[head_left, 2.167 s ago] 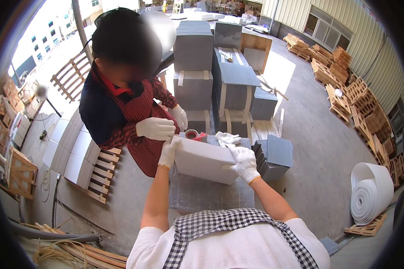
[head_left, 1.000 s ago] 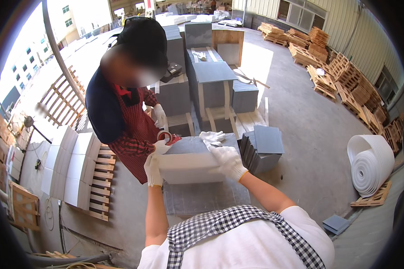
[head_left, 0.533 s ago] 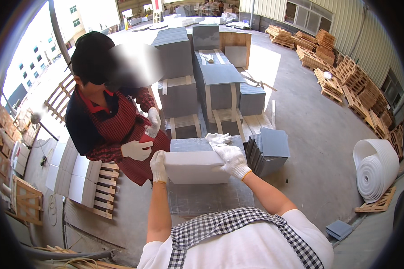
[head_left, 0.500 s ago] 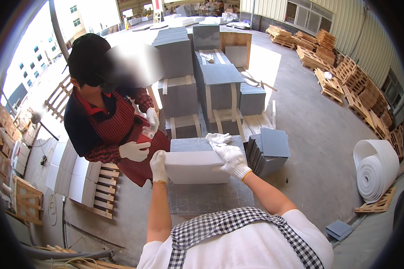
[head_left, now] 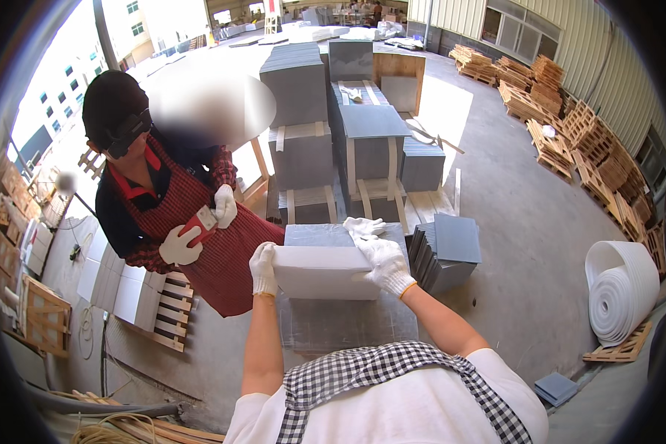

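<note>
A long white box stands on a grey slab-like work surface in front of me. My left hand, in a white knitted glove, is closed around its left end. At the right end, my right hand, gloved the same way, grips the box by its far corner. Just beyond that hand a white glove shape lies on the surface; I cannot tell whether it is a loose glove. At my left a co-worker in a red checked apron holds a red and white hand-held tool in both gloved hands.
Strapped stacks of grey slabs rise beyond the work surface. Leaning slabs stand close on its right. White boxes sit on a pallet at left. A white foam roll and wooden pallets line the right side.
The co-worker has shifted left and leaned back a little, bringing the red and white tool lower and to the left. My hands stay on the white box, which has hardly moved.
</note>
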Tool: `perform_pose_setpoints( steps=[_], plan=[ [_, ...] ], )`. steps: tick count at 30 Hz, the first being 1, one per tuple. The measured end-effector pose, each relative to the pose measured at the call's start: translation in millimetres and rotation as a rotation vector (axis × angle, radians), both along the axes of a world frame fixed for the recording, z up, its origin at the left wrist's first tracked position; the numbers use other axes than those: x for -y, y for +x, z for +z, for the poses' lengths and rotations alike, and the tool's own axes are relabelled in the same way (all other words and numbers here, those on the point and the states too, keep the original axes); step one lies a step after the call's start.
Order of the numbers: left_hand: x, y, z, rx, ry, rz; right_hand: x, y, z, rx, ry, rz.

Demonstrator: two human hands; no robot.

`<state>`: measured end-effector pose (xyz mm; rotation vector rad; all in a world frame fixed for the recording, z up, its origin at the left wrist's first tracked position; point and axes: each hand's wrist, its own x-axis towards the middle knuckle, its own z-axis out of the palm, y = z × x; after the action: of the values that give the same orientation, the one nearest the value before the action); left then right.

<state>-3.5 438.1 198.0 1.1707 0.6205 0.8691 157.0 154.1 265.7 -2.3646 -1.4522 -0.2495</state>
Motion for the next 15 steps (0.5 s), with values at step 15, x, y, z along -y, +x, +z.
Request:
perform_pose_setpoints(
  steps=[15],
  plan=[
    [11,-3,15,-0.033,0.029,-0.005,27,0,1,-0.100,0.412,0.070]
  ],
)
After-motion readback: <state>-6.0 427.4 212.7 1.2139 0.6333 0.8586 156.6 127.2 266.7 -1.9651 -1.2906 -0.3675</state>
